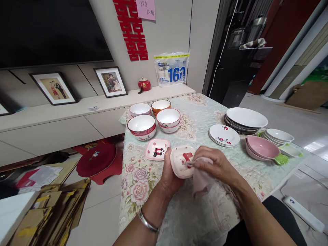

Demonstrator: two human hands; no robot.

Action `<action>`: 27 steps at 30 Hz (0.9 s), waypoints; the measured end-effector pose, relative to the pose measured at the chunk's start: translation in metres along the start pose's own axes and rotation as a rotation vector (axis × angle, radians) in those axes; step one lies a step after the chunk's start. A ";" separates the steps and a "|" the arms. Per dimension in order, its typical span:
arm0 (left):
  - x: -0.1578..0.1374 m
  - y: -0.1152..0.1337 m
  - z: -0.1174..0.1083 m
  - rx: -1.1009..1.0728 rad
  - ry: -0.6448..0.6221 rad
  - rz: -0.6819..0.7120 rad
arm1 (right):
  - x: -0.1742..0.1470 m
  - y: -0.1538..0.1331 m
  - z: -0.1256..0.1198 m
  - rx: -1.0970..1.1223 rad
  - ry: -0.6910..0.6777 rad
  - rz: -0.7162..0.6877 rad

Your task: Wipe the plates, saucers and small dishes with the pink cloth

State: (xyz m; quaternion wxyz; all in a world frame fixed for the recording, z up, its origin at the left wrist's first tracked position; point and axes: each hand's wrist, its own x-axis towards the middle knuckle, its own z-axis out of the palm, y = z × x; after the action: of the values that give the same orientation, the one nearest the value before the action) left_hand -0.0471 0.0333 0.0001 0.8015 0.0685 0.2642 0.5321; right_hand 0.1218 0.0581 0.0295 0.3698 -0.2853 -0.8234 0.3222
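Observation:
My left hand point(170, 179) grips a small white dish point(180, 165) with a red figure on it, thumb along the near-left rim. In my right hand point(214, 164) is a bunched pale pink cloth point(201, 181), pressed against the inside of that dish at its right side; the cloth's loose end hangs below. Just left of the held dish, a pink-rimmed dish with a cat picture point(155, 150) lies on the table. Beyond it stand stacked bowls point(143, 128) with coloured rims.
On the right of the flowered tablecloth point(143, 189) are small flowered plates point(222, 135), a stack of large white plates point(246, 118), pink bowls with green handles point(261, 148) and small white bowls point(279, 135). A stool point(97, 157) and flattened cardboard point(51, 212) are at left.

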 end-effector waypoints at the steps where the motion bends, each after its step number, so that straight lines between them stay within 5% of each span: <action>1: 0.000 0.001 -0.001 -0.003 0.001 -0.006 | -0.001 0.005 -0.002 0.006 0.116 0.034; 4: -0.001 0.003 -0.003 0.002 -0.009 -0.054 | -0.003 0.020 -0.003 -0.058 0.398 0.129; 6: -0.002 0.005 -0.005 0.004 -0.029 -0.097 | -0.004 0.027 -0.002 -0.112 0.449 0.192; 14: -0.003 0.002 -0.007 0.046 -0.090 -0.278 | -0.002 0.016 0.001 0.034 0.044 0.377; 19: 0.001 0.003 -0.015 0.144 -0.078 -0.285 | -0.002 0.019 0.007 -0.006 0.138 0.541; 27: 0.004 0.003 -0.007 0.168 -0.004 -0.021 | 0.002 0.023 0.012 -0.084 0.243 0.553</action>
State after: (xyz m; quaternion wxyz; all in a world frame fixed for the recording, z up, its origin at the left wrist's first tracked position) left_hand -0.0521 0.0371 -0.0055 0.7989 0.1340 0.3071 0.4995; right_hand 0.1168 0.0701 0.0065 0.3517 -0.5500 -0.6770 0.3398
